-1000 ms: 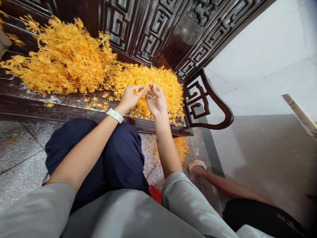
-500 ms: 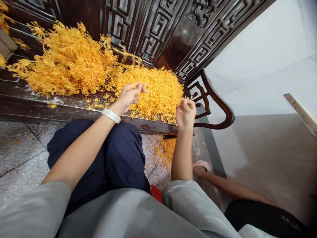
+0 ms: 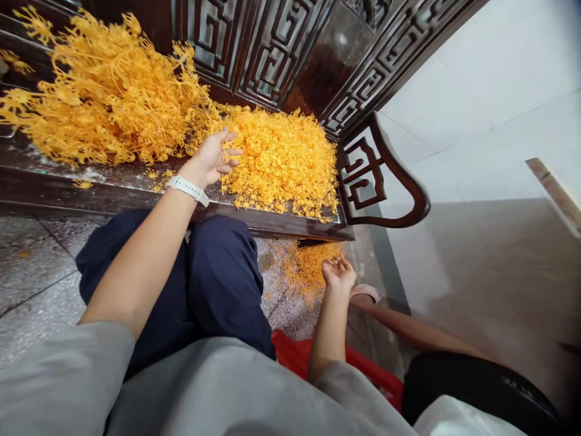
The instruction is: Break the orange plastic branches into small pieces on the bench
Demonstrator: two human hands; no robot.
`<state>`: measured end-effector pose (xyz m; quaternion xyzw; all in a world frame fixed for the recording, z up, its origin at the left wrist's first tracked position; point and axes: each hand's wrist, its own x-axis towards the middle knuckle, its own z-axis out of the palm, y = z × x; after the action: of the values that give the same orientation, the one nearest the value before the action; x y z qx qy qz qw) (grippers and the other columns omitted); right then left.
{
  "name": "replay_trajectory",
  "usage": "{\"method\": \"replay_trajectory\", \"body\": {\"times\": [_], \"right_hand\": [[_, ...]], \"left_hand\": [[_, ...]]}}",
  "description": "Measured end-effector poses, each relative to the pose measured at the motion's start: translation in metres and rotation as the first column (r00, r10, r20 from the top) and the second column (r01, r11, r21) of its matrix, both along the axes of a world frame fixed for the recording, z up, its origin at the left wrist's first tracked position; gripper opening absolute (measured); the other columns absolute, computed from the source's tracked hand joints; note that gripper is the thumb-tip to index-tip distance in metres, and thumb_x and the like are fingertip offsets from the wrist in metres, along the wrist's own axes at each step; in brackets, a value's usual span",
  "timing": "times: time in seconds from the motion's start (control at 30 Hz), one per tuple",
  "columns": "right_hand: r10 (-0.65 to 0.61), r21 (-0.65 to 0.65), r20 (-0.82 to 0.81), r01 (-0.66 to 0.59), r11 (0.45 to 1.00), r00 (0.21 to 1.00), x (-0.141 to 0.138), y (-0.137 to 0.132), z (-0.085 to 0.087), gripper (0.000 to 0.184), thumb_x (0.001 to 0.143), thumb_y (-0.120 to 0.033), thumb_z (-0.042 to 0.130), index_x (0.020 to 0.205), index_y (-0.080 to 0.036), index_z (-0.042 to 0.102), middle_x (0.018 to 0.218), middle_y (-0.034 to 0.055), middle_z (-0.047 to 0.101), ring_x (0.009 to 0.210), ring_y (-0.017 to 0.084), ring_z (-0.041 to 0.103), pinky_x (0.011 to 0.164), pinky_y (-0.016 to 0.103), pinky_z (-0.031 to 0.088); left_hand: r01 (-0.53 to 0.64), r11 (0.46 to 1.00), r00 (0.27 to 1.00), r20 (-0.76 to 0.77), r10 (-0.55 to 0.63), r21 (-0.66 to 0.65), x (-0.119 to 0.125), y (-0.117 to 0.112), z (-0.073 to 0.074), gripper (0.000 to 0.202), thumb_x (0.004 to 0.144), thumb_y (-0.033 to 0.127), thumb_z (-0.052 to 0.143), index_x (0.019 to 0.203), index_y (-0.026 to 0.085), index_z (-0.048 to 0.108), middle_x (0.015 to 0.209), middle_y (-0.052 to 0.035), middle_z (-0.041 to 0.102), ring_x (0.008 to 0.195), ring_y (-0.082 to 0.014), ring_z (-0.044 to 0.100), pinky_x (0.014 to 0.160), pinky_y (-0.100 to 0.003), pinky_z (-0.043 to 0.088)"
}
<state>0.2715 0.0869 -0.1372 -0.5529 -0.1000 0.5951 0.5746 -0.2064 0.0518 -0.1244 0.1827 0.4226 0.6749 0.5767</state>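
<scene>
My left hand (image 3: 214,158), with a white watch (image 3: 188,189) on its wrist, is at the left edge of a heap of small yellow flower-like plastic pieces (image 3: 281,160). Its fingers are apart and I see nothing held in them. Over the floor, past the bench's front edge, my right hand (image 3: 339,271) is turned palm up with its fingers curled together. Whether a small piece sits between those fingertips is too small to tell. Below and behind it lie thin orange-yellow scraps (image 3: 306,266) on the floor.
A taller pile of branching yellow plastic sprays (image 3: 122,91) stands left on the dark wooden bench (image 3: 136,197). The bench has a carved back and a curved armrest (image 3: 420,209) at right. Something red (image 3: 295,351) is beside my legs. Another person's leg (image 3: 408,330) extends at right.
My right hand has dropped from above the heap's right edge to over the floor scraps. My left hand has shifted left and its fingers have spread. The yellow strand in the air is gone.
</scene>
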Motion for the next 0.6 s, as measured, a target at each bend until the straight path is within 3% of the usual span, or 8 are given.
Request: {"method": "replay_trajectory", "body": {"times": [0.1, 0.17, 0.27, 0.33, 0.4, 0.47, 0.53, 0.6], "right_hand": [[0.166, 0.173, 0.094, -0.18, 0.968, 0.982, -0.063, -0.008, 0.004, 0.011, 0.085, -0.013, 0.069, 0.095, -0.018, 0.064, 0.07, -0.0062, 0.052, 0.051, 0.004, 0.042, 0.049, 0.016, 0.039], [0.282, 0.308, 0.224, -0.342, 0.888, 0.933, -0.112, -0.011, 0.013, 0.022, 0.081, -0.02, 0.081, 0.1, -0.019, 0.07, 0.084, -0.0014, 0.064, 0.062, 0.007, 0.051, 0.057, 0.02, 0.045], [0.302, 0.42, 0.743, -0.767, 0.485, 0.597, -0.184, -0.014, 0.022, 0.043, 0.086, -0.046, 0.084, 0.12, -0.024, 0.072, 0.129, 0.0082, 0.069, 0.1, 0.016, 0.065, 0.082, 0.03, 0.055], [0.357, 0.392, 0.789, -0.857, 0.334, 0.5, -0.224, -0.017, 0.023, 0.052, 0.084, -0.059, 0.084, 0.12, -0.024, 0.07, 0.131, 0.0085, 0.069, 0.107, 0.018, 0.065, 0.089, 0.034, 0.055], [0.558, 0.41, 0.641, -0.85, 0.331, 0.527, -0.251, -0.021, 0.02, 0.052, 0.082, -0.066, 0.081, 0.107, -0.022, 0.069, 0.101, 0.0044, 0.071, 0.086, 0.015, 0.064, 0.077, 0.031, 0.054], [0.67, 0.437, 0.445, -0.797, 0.417, 0.595, -0.263, -0.024, 0.017, 0.048, 0.08, -0.065, 0.082, 0.095, -0.022, 0.065, 0.075, -0.0029, 0.06, 0.063, 0.01, 0.052, 0.061, 0.027, 0.044], [0.679, 0.445, 0.329, -0.742, 0.501, 0.656, -0.26, -0.024, 0.019, 0.045, 0.076, -0.056, 0.088, 0.088, -0.022, 0.061, 0.068, -0.0072, 0.05, 0.055, 0.007, 0.038, 0.054, 0.025, 0.033], [0.736, 0.426, 0.255, -0.756, 0.497, 0.627, -0.247, -0.02, 0.026, 0.044, 0.076, -0.048, 0.092, 0.082, -0.023, 0.056, 0.063, -0.0097, 0.041, 0.053, 0.006, 0.031, 0.054, 0.024, 0.029]], "left_hand": [[0.038, 0.999, 0.999, 0.001, -0.038, 0.027, 0.009, -0.004, 0.005, 0.072, 0.098, 0.072, 0.055, 0.154, 0.028, 0.057, 0.134, -0.0193, 0.075, 0.059, -0.0141, 0.059, 0.04, -0.027, 0.032], [0.088, 0.995, 0.996, -0.014, -0.088, 0.045, 0.02, -0.008, 0.01, 0.07, 0.099, 0.072, 0.053, 0.151, 0.026, 0.06, 0.136, -0.0199, 0.075, 0.059, -0.0141, 0.059, 0.04, -0.027, 0.032], [0.163, 0.983, 0.986, -0.057, -0.158, 0.081, 0.037, -0.015, 0.02, 0.066, 0.101, 0.072, 0.051, 0.143, 0.023, 0.066, 0.134, -0.0207, 0.076, 0.054, -0.0119, 0.054, 0.039, -0.026, 0.03], [0.183, 0.978, 0.979, -0.105, -0.172, 0.102, 0.046, -0.019, 0.028, 0.066, 0.101, 0.073, 0.05, 0.137, 0.021, 0.069, 0.128, -0.0208, 0.078, 0.051, -0.0107, 0.051, 0.039, -0.027, 0.029], [0.177, 0.978, 0.97, -0.185, -0.155, 0.111, 0.05, -0.024, 0.036, 0.067, 0.1, 0.076, 0.051, 0.132, 0.021, 0.072, 0.119, -0.0188, 0.079, 0.051, -0.0106, 0.051, 0.04, -0.027, 0.03], [0.148, 0.983, 0.939, -0.327, -0.104, 0.112, 0.049, -0.029, 0.042, 0.061, 0.098, 0.074, 0.059, 0.124, 0.021, 0.075, 0.107, -0.0144, 0.079, 0.053, -0.0113, 0.054, 0.045, -0.026, 0.034], [0.157, 0.982, 0.84, -0.537, -0.076, 0.108, 0.044, -0.034, 0.047, 0.047, 0.093, 0.064, 0.074, 0.11, 0.019, 0.078, 0.09, -0.0093, 0.076, 0.059, -0.0136, 0.057, 0.054, -0.028, 0.039], [0.232, 0.969, 0.671, -0.735, -0.1, 0.08, 0.041, -0.039, 0.048, 0.033, 0.084, 0.049, 0.087, 0.087, 0.017, 0.077, 0.07, -0.0034, 0.064, 0.062, -0.0159, 0.056, 0.062, -0.031, 0.041]]}}
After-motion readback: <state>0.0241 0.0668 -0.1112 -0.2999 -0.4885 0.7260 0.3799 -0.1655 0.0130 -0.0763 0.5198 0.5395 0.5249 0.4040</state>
